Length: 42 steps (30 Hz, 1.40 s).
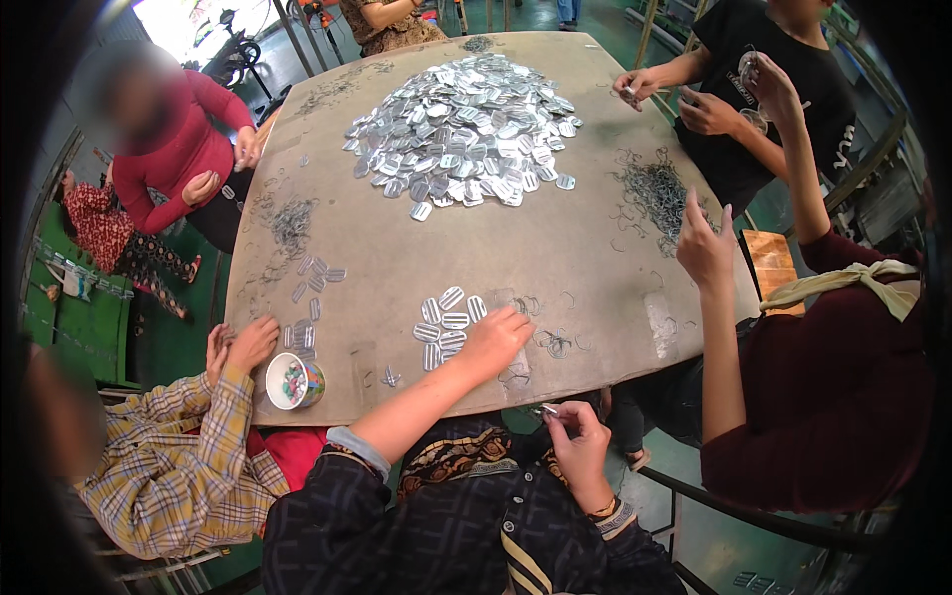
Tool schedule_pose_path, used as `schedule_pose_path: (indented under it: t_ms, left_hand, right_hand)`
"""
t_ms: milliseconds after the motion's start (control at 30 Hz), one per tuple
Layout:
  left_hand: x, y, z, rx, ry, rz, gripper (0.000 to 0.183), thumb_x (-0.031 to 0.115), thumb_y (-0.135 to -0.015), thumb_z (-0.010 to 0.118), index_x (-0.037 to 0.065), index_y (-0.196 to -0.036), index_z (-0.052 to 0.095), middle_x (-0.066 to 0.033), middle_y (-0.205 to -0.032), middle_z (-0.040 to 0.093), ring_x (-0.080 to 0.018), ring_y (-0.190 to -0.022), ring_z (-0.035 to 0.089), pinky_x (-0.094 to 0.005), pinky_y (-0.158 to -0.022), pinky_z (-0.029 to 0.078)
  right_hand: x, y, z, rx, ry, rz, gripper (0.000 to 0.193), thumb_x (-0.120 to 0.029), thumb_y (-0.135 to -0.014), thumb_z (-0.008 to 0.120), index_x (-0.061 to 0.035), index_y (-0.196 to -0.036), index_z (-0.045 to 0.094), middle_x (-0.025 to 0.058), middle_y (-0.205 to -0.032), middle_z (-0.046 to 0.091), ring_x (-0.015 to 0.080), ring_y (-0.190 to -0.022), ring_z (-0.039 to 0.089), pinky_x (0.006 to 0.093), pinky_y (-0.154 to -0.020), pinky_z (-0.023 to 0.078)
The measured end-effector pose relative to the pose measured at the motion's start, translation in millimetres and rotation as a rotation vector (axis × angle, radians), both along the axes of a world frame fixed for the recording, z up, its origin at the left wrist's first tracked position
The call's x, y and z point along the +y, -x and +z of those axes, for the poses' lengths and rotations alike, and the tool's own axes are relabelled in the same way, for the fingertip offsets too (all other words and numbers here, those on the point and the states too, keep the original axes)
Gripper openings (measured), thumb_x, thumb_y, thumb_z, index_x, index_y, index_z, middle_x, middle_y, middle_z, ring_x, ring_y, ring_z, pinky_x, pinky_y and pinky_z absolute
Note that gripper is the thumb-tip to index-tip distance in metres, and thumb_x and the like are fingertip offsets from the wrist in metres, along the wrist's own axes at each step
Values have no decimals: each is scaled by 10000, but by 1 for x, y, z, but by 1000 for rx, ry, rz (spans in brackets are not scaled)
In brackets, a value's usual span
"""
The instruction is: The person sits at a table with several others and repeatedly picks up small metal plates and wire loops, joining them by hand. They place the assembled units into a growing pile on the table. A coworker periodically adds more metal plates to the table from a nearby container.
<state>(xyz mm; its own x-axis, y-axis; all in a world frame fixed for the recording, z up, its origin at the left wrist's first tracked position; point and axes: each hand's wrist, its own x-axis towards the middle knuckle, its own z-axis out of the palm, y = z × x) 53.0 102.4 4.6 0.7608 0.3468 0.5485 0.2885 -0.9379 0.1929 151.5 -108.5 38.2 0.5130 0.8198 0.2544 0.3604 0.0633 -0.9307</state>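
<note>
While the left hand point(493, 340) lies palm-down on the counter point(555, 243), fingers spread loosely just beside a small cluster of oval metal plates point(446, 322), the right hand point(575, 436) hovers below the counter's near edge, its grip pinching a small metal piece point(547, 409) between thumb and fingertips. Bent wire clips point(555, 342) lie scattered right of the left hand. A large heap of metal plates point(464, 129) fills the counter's far middle, well apart.
</note>
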Motion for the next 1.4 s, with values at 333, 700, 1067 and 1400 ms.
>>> schedule_pose_path:
  t_ms: [333,700,1067,1400]
  left_hand:
    - [-27,-52,4,352,-94,170,90,103,-680,624,23,-691,662,-140,-767,654,-285,-784,649,-350,-620,553]
    - [-19,-13,50,131,650,138,56,55,-744,663,19,-761,623,-99,-712,677,-174,-660,673,-297,-583,524]
    - [-85,52,67,-208,897,-193,133,20,-741,752,21,-838,662,-46,-826,594,-140,-724,576,-273,-626,437]
    - [-89,54,50,-332,668,-257,150,-19,-737,722,13,-798,589,-119,-917,701,-261,-751,660,-334,-688,512]
  right_hand:
    - [0,-3,-9,-1,18,21,131,68,-816,706,33,-910,623,82,-840,715,115,-775,692,252,-717,548]
    - [5,0,-2,12,47,-10,129,38,-812,713,23,-901,621,110,-801,702,161,-751,716,268,-694,546]
    - [15,7,1,-5,68,55,156,39,-806,713,12,-933,625,130,-831,717,203,-786,732,289,-698,560]
    - [15,3,-2,-91,17,182,164,21,-787,722,15,-928,637,128,-852,714,204,-772,720,287,-694,551]
